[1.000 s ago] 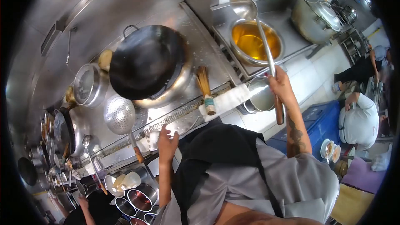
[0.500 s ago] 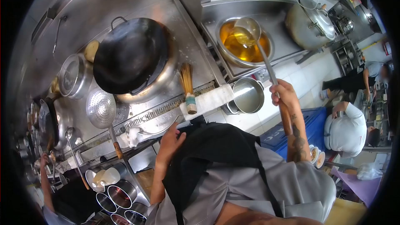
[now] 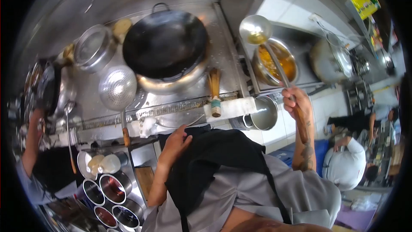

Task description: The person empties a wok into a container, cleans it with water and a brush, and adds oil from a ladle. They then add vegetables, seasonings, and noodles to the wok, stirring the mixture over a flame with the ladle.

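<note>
Your right hand [image 3: 297,103] was closed round the wooden grip of the ladle [image 3: 254,26]; your left hand [image 3: 174,144] was half open, fingers loosely bent, nothing visible in it, just beside your black apron [image 3: 201,159]. Ladle was up in the air, bowl near the wok side of the metal basin [image 3: 260,71], some yellow liquid [image 3: 257,39] in it and more in the basin. Bristle brush [image 3: 214,88] lay between basin and wok [image 3: 165,43], its banded end by the white cloth [image 3: 240,106]. Skimmer [image 3: 118,87] was on the surface [image 3: 88,99] left of the wok, handle toward you. Pot [image 3: 265,114] stood near the basin. Person in white [image 3: 345,163] was well off right.
</note>
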`<state>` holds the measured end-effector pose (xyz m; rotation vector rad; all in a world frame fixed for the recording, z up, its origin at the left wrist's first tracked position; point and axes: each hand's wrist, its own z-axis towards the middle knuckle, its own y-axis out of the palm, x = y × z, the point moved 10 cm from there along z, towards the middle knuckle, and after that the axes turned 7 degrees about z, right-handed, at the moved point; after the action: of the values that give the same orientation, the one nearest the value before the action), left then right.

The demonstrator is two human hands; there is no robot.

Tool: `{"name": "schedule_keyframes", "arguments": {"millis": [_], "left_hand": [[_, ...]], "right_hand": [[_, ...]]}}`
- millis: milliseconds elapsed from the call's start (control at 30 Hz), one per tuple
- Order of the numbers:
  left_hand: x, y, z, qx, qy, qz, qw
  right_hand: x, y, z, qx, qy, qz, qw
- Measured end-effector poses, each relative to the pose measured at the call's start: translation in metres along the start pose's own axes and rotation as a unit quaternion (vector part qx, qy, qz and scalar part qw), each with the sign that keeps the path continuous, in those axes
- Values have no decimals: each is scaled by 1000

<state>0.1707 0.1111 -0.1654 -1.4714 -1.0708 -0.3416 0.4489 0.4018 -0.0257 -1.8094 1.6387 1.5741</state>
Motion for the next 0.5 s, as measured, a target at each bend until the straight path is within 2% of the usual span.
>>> {"name": "schedule_keyframes", "arguments": {"millis": [100, 267, 333, 467, 500], "left_hand": [[-7, -19, -20, 36, 3, -7, 999], [-28, -43, -68, 123, -31, -21, 992], [-36, -41, -93, 128, -78, -21, 988], [-46, -35, -142, 217, -149, -37, 964], [-43, -27, -153, 240, -147, -25, 959]], "right_hand": [[24, 63, 29, -7, 26, -63, 998], [45, 132, 83, -90, -60, -296, 949], [49, 153, 90, -103, -98, -379, 914], [63, 171, 123, -152, -169, -440, 869], [66, 154, 161, -172, -251, -520, 798]]}}
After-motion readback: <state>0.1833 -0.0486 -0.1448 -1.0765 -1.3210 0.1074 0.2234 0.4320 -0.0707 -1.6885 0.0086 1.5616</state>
